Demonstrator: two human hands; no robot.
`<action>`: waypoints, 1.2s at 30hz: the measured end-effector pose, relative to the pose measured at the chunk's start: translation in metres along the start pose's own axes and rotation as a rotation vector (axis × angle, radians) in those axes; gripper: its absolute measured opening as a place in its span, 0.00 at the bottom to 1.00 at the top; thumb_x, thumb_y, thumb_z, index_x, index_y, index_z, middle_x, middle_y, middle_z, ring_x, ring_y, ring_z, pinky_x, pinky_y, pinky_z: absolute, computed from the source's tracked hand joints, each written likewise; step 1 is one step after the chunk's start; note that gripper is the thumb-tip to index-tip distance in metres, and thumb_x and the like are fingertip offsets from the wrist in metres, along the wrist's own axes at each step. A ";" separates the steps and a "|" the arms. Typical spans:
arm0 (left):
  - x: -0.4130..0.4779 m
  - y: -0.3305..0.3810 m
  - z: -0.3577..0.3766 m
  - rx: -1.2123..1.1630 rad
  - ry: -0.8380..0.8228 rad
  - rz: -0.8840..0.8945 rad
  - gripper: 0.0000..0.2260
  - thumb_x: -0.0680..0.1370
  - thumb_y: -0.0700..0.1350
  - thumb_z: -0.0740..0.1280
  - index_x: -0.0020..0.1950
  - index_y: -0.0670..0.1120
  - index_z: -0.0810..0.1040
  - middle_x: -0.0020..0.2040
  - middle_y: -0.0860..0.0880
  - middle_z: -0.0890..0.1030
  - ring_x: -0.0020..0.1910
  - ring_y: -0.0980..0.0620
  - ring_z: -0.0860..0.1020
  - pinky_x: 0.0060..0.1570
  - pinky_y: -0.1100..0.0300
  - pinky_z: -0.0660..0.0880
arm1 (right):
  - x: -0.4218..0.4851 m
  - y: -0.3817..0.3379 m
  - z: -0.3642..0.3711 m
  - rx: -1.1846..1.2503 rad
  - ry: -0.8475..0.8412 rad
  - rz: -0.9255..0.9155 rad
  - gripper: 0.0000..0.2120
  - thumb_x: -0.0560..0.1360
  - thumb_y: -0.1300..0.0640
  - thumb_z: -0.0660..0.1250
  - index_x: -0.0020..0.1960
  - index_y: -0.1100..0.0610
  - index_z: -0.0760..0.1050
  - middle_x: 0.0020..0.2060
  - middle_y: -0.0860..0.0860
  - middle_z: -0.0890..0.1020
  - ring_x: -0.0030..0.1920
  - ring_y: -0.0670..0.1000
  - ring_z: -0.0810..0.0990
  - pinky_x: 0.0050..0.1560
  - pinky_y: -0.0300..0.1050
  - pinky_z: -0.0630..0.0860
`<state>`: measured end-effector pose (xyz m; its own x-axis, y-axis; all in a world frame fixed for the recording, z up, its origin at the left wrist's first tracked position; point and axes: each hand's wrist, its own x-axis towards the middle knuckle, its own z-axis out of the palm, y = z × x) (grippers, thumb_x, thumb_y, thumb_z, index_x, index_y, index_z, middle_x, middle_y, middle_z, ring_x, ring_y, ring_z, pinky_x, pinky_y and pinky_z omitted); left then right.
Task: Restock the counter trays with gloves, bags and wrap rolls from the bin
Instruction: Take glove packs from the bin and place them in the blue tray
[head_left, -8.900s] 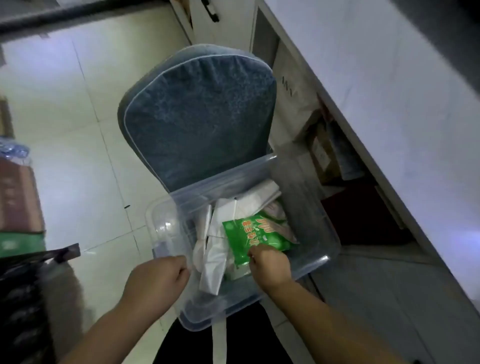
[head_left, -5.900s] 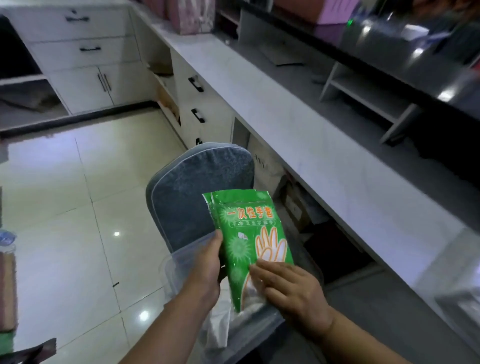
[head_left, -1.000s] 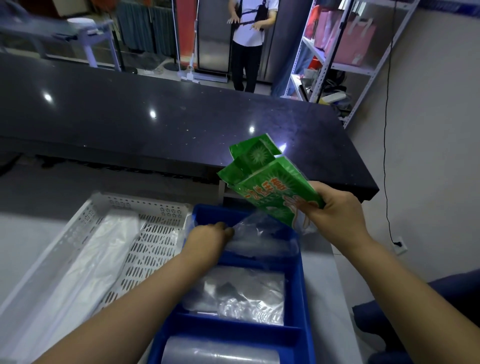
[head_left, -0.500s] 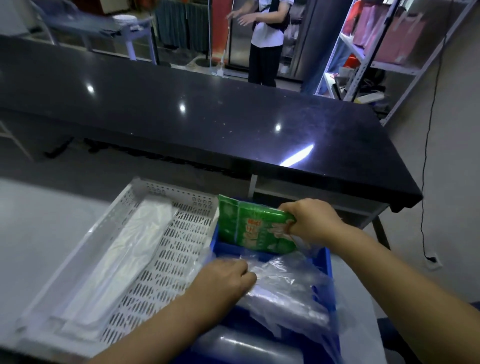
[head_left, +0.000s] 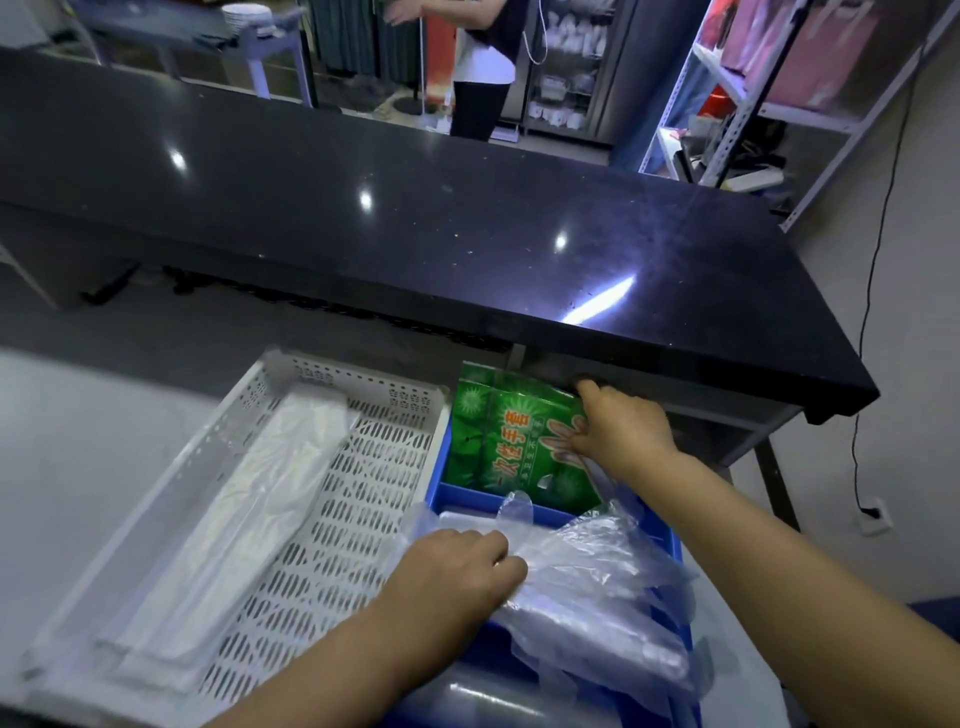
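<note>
Head view, I see: white tray (head_left: 374, 457) at left, white bags (head_left: 270, 493) lying inside. Left hand (head_left: 457, 571) fingers curled, gripping clear gloves (head_left: 597, 587) over blue tray (head_left: 483, 503). Green glove pack (head_left: 504, 447) in blue tray's far box. Right hand (head_left: 618, 431) fingers spread flat, pressing pack.

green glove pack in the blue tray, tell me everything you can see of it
The green glove pack is a flat, glossy plastic pouch printed with starbursts, orange-red characters and a pale hand outline. It sits tilted in the far compartment of the blue tray, its far end raised above the rim. The right hand has its fingers on the pack's right side; whether it grips or only presses is unclear. Loose clear gloves cover its near right corner.
</note>
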<state>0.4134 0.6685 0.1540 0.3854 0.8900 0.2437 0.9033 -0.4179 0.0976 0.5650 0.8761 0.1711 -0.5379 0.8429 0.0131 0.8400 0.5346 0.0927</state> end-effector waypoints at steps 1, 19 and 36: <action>0.001 0.000 0.000 0.000 -0.006 0.001 0.11 0.57 0.42 0.73 0.36 0.50 0.76 0.31 0.52 0.76 0.26 0.51 0.73 0.24 0.61 0.66 | -0.001 -0.003 0.003 -0.052 0.055 0.002 0.27 0.67 0.43 0.72 0.60 0.52 0.67 0.52 0.52 0.80 0.49 0.57 0.78 0.39 0.47 0.67; 0.026 0.002 -0.011 0.016 -0.050 0.053 0.14 0.52 0.42 0.77 0.34 0.49 0.79 0.28 0.52 0.76 0.24 0.52 0.74 0.21 0.61 0.67 | -0.073 -0.019 -0.039 0.670 -0.149 -0.269 0.44 0.64 0.38 0.72 0.74 0.40 0.54 0.69 0.44 0.68 0.68 0.45 0.66 0.67 0.46 0.66; 0.064 -0.033 -0.038 -0.037 -0.280 -0.186 0.30 0.72 0.46 0.68 0.72 0.54 0.61 0.64 0.51 0.76 0.61 0.48 0.75 0.54 0.56 0.71 | -0.107 0.009 -0.032 0.727 -0.497 0.088 0.06 0.66 0.61 0.67 0.43 0.56 0.78 0.38 0.54 0.82 0.42 0.56 0.81 0.44 0.53 0.79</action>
<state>0.4013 0.7322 0.2035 0.2561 0.9650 -0.0559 0.9575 -0.2453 0.1518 0.6277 0.7889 0.2022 -0.5184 0.7212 -0.4595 0.8052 0.2307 -0.5463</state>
